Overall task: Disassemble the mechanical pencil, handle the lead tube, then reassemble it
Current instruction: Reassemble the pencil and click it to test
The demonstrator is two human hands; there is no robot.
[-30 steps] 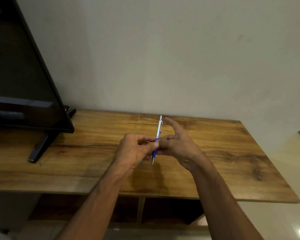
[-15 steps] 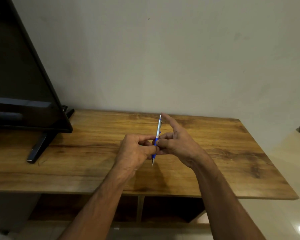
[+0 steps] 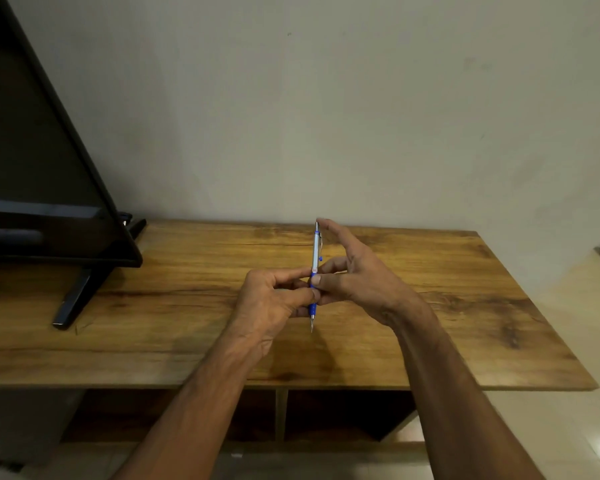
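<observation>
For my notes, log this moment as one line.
pencil: whole, upright, tip down | left hand: pinching blue grip | right hand: pinching grip, forefinger at cap | table: no loose parts

The mechanical pencil [image 3: 315, 258] is standing nearly upright between the two hands, raised off the bench, its metal tip pointing down and its cap end pointing up. Its upper barrel is showing silver-grey, with a metal clip running along the side toward the right hand [image 3: 357, 275] and small blue accents near the top and at the clip's lower end. The lower grip section is showing blue, mostly hidden where fingers of the left hand [image 3: 274, 299] and right hand are pinching it. The pencil is appearing whole, with no part separated.
</observation>
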